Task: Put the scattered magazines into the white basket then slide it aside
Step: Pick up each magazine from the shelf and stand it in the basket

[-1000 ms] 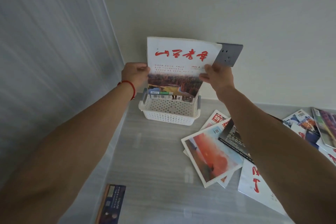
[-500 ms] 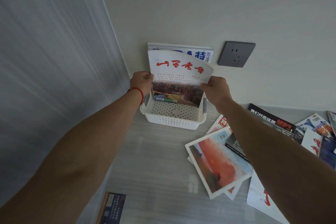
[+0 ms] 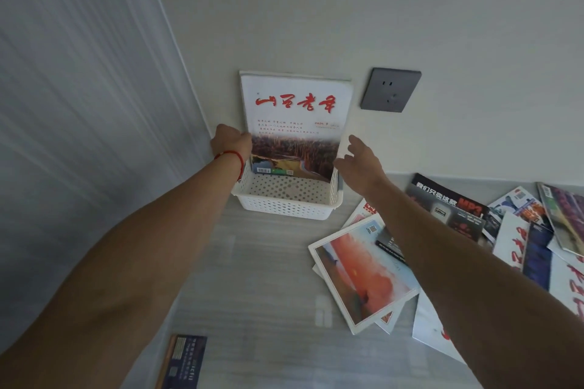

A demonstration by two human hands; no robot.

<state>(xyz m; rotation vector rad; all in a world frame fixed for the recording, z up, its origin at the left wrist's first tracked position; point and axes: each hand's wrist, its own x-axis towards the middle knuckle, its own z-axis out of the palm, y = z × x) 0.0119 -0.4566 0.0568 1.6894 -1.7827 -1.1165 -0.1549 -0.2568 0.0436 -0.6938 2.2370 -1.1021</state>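
Note:
A white magazine with red lettering [image 3: 295, 123] stands upright in the white perforated basket [image 3: 286, 205], leaning back against the wall. Another magazine is hidden behind it, only its top edge showing. My left hand [image 3: 230, 142] grips the standing magazine's left edge. My right hand [image 3: 360, 164] hovers just off its right edge, fingers spread, holding nothing. Scattered magazines lie on the table to the right: an orange-red cover [image 3: 363, 275] on top of others and a black one [image 3: 448, 205] further back.
A grey wall socket [image 3: 391, 90] sits on the wall right of the basket. More magazines [image 3: 556, 230] pile at the far right. A dark booklet [image 3: 183, 360] lies near the front edge. A pale curtain [image 3: 79, 104] hangs on the left.
The magazine went down into the basket and now stands flat against the wall. My right hand let go of it and opened; my left hand kept its grip.

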